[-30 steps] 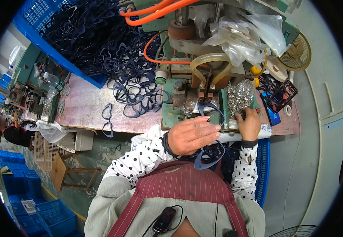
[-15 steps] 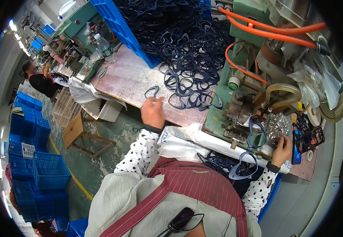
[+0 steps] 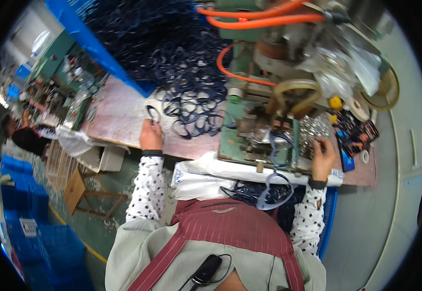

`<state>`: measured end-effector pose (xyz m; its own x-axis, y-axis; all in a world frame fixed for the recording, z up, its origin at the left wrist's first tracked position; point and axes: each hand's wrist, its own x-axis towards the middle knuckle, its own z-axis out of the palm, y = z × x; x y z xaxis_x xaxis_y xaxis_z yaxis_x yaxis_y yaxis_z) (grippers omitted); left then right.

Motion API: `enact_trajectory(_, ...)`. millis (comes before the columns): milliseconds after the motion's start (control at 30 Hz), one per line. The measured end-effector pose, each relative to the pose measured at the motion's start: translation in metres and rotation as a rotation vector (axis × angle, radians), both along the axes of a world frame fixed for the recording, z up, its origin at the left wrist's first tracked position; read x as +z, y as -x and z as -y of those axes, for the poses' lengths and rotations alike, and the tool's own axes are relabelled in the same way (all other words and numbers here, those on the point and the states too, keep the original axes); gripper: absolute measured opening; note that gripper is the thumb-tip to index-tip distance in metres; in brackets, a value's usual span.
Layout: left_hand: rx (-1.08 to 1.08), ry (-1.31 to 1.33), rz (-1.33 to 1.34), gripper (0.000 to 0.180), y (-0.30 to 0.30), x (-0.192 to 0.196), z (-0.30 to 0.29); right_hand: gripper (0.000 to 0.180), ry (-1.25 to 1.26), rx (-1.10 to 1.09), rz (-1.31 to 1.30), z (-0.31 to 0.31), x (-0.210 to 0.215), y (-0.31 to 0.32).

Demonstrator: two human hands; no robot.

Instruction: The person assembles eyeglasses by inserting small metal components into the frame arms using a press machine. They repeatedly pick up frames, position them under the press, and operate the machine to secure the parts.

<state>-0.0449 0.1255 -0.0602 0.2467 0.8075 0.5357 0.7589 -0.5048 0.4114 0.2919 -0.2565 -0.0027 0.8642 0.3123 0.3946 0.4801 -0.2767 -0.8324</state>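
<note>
My left hand [image 3: 151, 135] is over the worktable, its fingers closed at the lower end of a dark blue loop-shaped strap piece [image 3: 157, 115]. A tangle of similar dark loops [image 3: 194, 99] lies just right of it. My right hand [image 3: 323, 157] is beside a heap of small shiny metal parts [image 3: 313, 130], fingers bent together; whatever is in them is too small to make out. Between the hands, a blue-grey double-loop strap [image 3: 264, 200] hangs from the front of the green machine [image 3: 230, 148], over the bench edge. Motion blurs the picture somewhat.
A tilted blue crate [image 3: 106, 53] holds back the big pile. Orange hoses [image 3: 269, 22] cross above the machine. White plastic sheeting [image 3: 203, 172] covers the bench edge. Right of my right hand lies a phone [image 3: 368, 131]. A wooden stool [image 3: 75, 189] and stacked blue crates [image 3: 60, 242] stand left.
My view has swung right, shifting the scene leftward. My left hand has reached the lone dark loop and closed on it. My right hand stays by the metal parts, fingers bent.
</note>
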Motion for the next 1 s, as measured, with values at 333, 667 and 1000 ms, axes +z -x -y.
enact_trajectory(333, -0.596, -0.054, 0.437, 0.027, -0.088, 0.111, 0.117, 0.026, -0.195, 0.326, -0.308, -0.044, 0.093, 0.069)
enact_trajectory(667, -1.132, -0.378, 0.304, 0.042, -0.108, 0.136, 0.163, 0.049, -0.177, 0.347, -0.361, -0.071, 0.102, 0.076)
enact_trajectory(1000, -1.185, -0.343, 0.477, 0.036, -0.117, 0.171, 0.162, 0.056, -0.364, 0.404, -0.458, -0.079, 0.093, 0.079)
